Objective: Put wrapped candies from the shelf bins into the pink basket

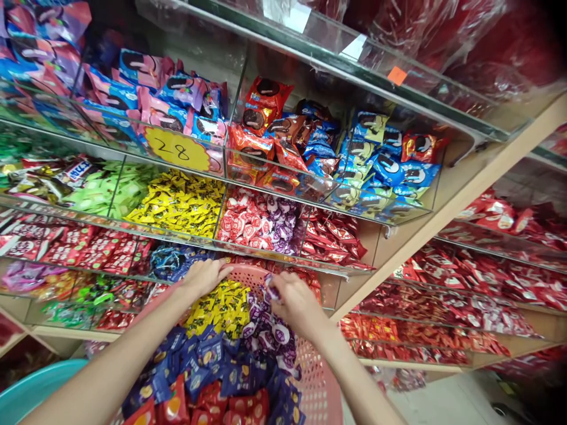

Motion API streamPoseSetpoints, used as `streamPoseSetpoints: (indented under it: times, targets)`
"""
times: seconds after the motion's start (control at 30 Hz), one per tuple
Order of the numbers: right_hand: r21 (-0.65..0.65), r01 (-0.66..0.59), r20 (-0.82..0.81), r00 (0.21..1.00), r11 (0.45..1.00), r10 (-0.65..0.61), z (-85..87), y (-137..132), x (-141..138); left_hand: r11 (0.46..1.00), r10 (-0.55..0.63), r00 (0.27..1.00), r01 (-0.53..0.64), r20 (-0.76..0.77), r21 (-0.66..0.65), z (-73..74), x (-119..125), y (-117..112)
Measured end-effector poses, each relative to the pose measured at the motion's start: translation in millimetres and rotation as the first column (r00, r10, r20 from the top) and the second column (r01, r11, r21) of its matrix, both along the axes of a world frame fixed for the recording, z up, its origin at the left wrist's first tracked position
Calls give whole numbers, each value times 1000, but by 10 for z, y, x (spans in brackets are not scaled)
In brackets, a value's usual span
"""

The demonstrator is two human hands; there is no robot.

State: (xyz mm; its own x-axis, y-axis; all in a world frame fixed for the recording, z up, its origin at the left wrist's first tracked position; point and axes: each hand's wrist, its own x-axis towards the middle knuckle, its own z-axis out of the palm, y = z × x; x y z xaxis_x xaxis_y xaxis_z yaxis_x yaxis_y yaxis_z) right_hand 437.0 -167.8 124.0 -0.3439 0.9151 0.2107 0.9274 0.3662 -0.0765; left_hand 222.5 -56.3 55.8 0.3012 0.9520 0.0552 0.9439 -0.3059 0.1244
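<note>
A pink perforated plastic basket (316, 378) is in front of the shelves, sorted inside into groups of wrapped sweets. My left hand (207, 277) is closed over its far rim, fingers hooked on the edge. My right hand (297, 304) is curled over the basket's right side, with a purple-and-white wrapped candy (271, 288) showing at its fingers. Below it lie more purple-wrapped candies (266, 336). Yellow-wrapped candies (219, 310) fill the far left part of the basket. Dark blue packets (199, 360) lie nearer, and red packets (212, 404) are closest to me.
Glass-fronted shelves hold a bin of yellow candies (177, 203), red and purple candies (261, 221), and packaged biscuits (266, 130). A yellow price tag (177, 149) reads 28. A wooden upright (443, 218) divides the shelving. A turquoise tub (42, 386) stands at lower left.
</note>
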Motion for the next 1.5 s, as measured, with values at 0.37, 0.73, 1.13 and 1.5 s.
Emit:
streamPoseSetpoints:
  times: [0.37,0.73,1.13,1.5]
  targets:
    - [-77,76,171,983,994,-62,-597,291,-230,1000,15,1000,-15,15,3,35,7,-34]
    - [179,121,-204,975,976,-84,610,636,-125,1000,18,998,-18,56,-7,57,5,-52]
    - [303,359,-85,933,883,-350,519,1453,-201,998,-28,998,25,60,49,-3,-43,-30]
    - [263,394,-112,919,881,-378,532,1528,-183,999,-32,996,30,83,36,-28,-54,-1]
